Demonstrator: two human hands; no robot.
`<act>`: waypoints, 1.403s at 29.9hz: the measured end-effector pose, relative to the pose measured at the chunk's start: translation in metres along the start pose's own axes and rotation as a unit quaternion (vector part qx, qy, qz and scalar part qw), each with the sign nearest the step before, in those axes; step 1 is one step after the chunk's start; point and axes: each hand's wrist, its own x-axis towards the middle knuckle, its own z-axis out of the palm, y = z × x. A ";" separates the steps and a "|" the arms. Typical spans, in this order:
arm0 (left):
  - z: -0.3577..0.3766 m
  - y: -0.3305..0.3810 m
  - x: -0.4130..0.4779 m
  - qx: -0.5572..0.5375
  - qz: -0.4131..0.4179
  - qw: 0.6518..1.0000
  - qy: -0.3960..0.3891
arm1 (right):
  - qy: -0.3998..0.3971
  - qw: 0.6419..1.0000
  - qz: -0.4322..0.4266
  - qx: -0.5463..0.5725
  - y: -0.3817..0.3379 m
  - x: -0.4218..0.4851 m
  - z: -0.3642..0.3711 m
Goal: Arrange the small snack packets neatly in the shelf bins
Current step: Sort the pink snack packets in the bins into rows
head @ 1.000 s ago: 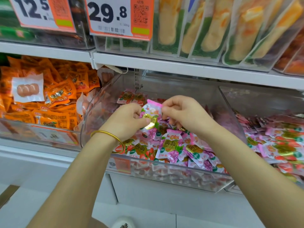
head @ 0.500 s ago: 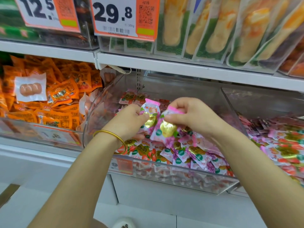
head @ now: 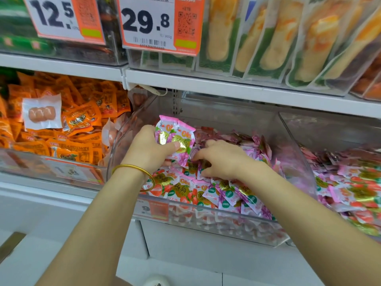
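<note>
We see the left hand (head: 148,149) gripping two packets (head: 178,139) above the rear left part of the bin (head: 226,118). The thumb lies across their fronts and the fingers are curled behind. The packets are small flat pillows of glossy film, pink at the crimped top edge, with a round gold patch in the middle and purple flower print below. They overlap and stand almost upright. A thin, smooth gold bangle (head: 134,168) sits on the left wrist.

The right hand (head: 222,159) is just beside these packets, palm down on the pile (head: 218,195). Its forefinger points to the left, and the other fingers bend down among the wrappers. We cannot tell whether it pinches something or only touches.

The pile fills the bin from the front wall to near the back; the wrappers are shiny and wrinkled and lie in every direction. The bin is of clear hard plastic, with a rounded front left corner. An orange label (head: 158,209) is on its front wall near that corner.

Beyond its left wall lie orange packets (head: 86,120), and on them a white pouch (head: 42,113) with a sausage shape inside. Beyond its right wall are more pink packets (head: 354,182), blurred. On the white shelf (head: 226,87) above stand tall green and yellow pouches (head: 268,38), and a price tag (head: 158,23) reads 29.8.
</note>
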 end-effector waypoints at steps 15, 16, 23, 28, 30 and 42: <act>0.000 -0.002 0.003 -0.018 0.008 1.000 0.023 | 0.165 0.936 -0.130 0.283 0.022 -0.034 -0.024; 0.002 -0.002 0.003 -0.017 0.009 1.000 0.019 | 0.173 0.918 -0.125 0.334 0.022 -0.043 -0.026; 0.031 0.023 -0.018 -0.046 0.051 0.993 -0.097 | 0.231 0.813 -0.006 0.535 0.041 -0.081 -0.023; 0.069 0.042 -0.035 -0.098 0.091 0.977 -0.165 | 0.247 0.710 0.089 0.653 0.057 -0.105 -0.014; 0.085 0.051 -0.041 -0.122 0.106 0.969 -0.189 | 0.224 0.636 0.072 0.735 0.064 -0.119 -0.014; 0.175 0.087 -0.052 0.026 0.283 0.942 -0.177 | 0.325 0.583 0.164 0.727 0.143 -0.174 -0.001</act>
